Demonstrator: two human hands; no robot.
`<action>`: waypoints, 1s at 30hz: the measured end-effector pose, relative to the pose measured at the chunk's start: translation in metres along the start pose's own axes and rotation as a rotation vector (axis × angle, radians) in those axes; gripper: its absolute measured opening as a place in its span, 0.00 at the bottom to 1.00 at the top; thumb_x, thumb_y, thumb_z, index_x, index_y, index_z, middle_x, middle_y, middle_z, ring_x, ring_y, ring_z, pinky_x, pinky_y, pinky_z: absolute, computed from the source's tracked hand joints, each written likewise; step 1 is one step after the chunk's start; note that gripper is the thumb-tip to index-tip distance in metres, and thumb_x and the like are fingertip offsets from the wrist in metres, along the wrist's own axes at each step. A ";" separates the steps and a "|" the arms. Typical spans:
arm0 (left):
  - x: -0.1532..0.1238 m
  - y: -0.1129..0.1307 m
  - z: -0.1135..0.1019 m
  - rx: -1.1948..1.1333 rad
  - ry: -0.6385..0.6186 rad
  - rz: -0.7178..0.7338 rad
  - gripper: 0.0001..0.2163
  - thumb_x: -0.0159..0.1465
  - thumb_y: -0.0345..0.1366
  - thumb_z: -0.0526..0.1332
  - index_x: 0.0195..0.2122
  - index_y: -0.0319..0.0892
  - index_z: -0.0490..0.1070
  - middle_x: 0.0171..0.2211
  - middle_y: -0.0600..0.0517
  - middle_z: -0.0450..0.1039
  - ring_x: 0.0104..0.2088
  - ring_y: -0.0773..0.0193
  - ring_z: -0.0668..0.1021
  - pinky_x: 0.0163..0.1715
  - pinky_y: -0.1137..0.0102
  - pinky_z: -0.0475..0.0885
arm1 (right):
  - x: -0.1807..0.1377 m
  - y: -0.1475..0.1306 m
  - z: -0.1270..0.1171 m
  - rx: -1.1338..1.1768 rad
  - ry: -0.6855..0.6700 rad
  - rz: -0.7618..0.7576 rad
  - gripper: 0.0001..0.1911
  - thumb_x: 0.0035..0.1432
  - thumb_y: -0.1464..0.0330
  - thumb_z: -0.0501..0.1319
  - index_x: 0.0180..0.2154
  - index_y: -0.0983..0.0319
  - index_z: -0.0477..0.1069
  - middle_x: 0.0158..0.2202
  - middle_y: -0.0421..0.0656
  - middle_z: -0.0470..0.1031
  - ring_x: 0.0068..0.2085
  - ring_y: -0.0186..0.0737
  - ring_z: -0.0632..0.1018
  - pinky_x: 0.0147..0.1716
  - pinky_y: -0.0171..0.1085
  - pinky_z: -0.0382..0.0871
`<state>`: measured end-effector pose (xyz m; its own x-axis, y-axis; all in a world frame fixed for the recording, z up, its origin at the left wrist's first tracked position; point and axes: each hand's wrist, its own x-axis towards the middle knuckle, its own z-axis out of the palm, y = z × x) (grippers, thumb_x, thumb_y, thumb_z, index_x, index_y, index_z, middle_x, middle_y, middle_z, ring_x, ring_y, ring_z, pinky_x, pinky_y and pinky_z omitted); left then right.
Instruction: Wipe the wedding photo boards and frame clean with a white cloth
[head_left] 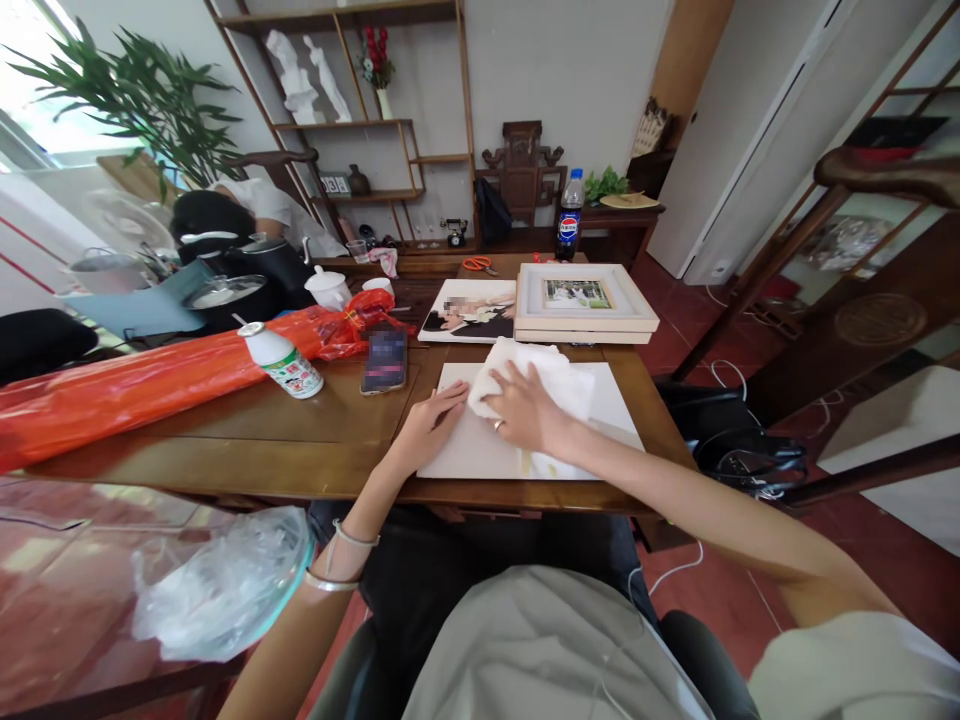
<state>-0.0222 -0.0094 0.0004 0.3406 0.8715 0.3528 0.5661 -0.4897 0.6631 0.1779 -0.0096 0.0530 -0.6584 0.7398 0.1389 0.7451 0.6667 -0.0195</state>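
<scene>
White board [465, 455] flat on the bench [300, 440], long axis 9 to 3. White cloth [562, 380] bunched on its far half, spilling toward 1 o'clock from the right hand [525, 412], pressed palm-down on it, fingers spread. Left hand [433, 425] flat and open at the board's 9 o'clock edge.

**One head-worn view, forward and down**

The single camera sits on the person's head, at the near edge of the desk [330, 440]. It faces across it toward the shelf [360, 125] on the far wall. It tilts down enough to catch the left hand [431, 425] and right hand [525, 405] close by, just below centre. The wide lens bends the edges.
</scene>
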 end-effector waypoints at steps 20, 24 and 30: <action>-0.002 0.003 0.000 0.040 -0.055 0.023 0.18 0.69 0.39 0.46 0.50 0.45 0.73 0.60 0.50 0.65 0.63 0.54 0.64 0.64 0.54 0.50 | 0.013 -0.007 -0.022 -0.038 -0.146 0.015 0.17 0.56 0.68 0.55 0.48 0.64 0.70 0.50 0.56 0.71 0.53 0.60 0.68 0.45 0.55 0.66; -0.002 -0.003 0.000 0.052 -0.038 0.053 0.18 0.68 0.38 0.48 0.53 0.44 0.70 0.59 0.49 0.66 0.62 0.55 0.65 0.64 0.57 0.52 | 0.003 -0.032 -0.019 -0.095 -0.073 -0.027 0.19 0.52 0.72 0.57 0.47 0.65 0.70 0.48 0.59 0.70 0.50 0.62 0.69 0.42 0.57 0.66; -0.001 -0.011 0.000 0.013 -0.001 0.055 0.19 0.68 0.37 0.46 0.55 0.41 0.69 0.57 0.46 0.69 0.60 0.57 0.68 0.63 0.59 0.57 | -0.049 -0.093 -0.022 -0.046 -0.013 -0.300 0.12 0.51 0.70 0.58 0.40 0.63 0.71 0.49 0.60 0.69 0.51 0.64 0.69 0.42 0.56 0.66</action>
<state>-0.0282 -0.0048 -0.0069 0.3722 0.8430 0.3884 0.5562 -0.5376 0.6338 0.1431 -0.1103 0.0702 -0.8508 0.5118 0.1194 0.5211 0.8510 0.0655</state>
